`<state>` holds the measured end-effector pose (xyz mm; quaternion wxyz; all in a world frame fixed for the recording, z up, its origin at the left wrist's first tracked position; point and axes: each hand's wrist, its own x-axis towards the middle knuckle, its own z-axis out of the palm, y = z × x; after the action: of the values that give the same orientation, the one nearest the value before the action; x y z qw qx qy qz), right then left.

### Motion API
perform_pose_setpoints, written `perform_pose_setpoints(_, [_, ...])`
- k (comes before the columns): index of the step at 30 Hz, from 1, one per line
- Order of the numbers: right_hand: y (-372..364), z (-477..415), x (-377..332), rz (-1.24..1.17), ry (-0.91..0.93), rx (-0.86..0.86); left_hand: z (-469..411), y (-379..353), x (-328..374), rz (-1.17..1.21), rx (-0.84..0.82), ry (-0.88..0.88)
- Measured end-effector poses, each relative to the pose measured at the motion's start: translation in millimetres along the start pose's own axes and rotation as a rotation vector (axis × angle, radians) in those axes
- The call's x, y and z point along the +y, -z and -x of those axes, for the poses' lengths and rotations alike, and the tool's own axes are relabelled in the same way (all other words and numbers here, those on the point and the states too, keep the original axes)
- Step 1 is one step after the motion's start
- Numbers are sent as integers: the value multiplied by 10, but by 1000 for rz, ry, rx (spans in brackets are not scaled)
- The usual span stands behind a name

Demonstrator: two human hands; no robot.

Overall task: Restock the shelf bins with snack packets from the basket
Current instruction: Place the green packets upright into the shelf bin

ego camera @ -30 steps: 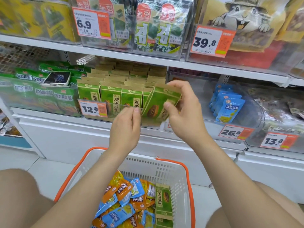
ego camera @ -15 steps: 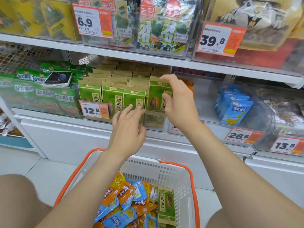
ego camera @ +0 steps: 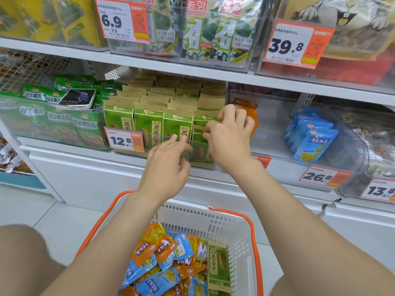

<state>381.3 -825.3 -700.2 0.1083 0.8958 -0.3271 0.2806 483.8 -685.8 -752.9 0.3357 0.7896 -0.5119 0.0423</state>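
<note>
With right hand [ego camera: 229, 136], pinches top edge of green packet [ego camera: 199, 151] at centre frame, partly inside clear bin [ego camera: 154, 134]; touches bin's front lip with left hand [ego camera: 164, 167], fingers relaxed, empty. Best seated upright, flush with neighbouring row [ego camera: 149, 124]. More packets [ego camera: 162, 253] in basket [ego camera: 192, 214], bottom centre

Middle shelf [ego camera: 85, 159] carries clear bins [ego camera: 273, 124] side by side. Left to right they hold green crisp packets [ego camera: 53, 124], seed packets [ego camera: 149, 122] upright in rows, an orange packet [ego camera: 245, 107], and blue packets [ego camera: 312, 142]. Basket [ego camera: 241, 231] sits below, seemingly on the floor [ego camera: 53, 221]; its base is out of view.
</note>
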Motion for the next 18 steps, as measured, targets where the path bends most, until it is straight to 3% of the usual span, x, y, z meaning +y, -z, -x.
perform_pose_setpoints(3, [61, -19, 39, -10, -43, 147, 27, -17, 8, 33, -3, 3])
perform_pose_setpoints(8, [82, -26, 105, -135, -26, 89, 39, -22, 42, 58, -17, 3])
perform_pose_setpoints(11, [84, 25, 118, -215, -148, 201, 62, -19, 30, 67, -23, -18])
perform_pose_setpoints(14, [116, 68, 135, -272, -157, 276, 114, -48, 2, 85, 31, -61])
perform_pose_setpoints(18, [201, 216, 114, -423, -65, 152, 203, -167, -44, 1, 157, -139])
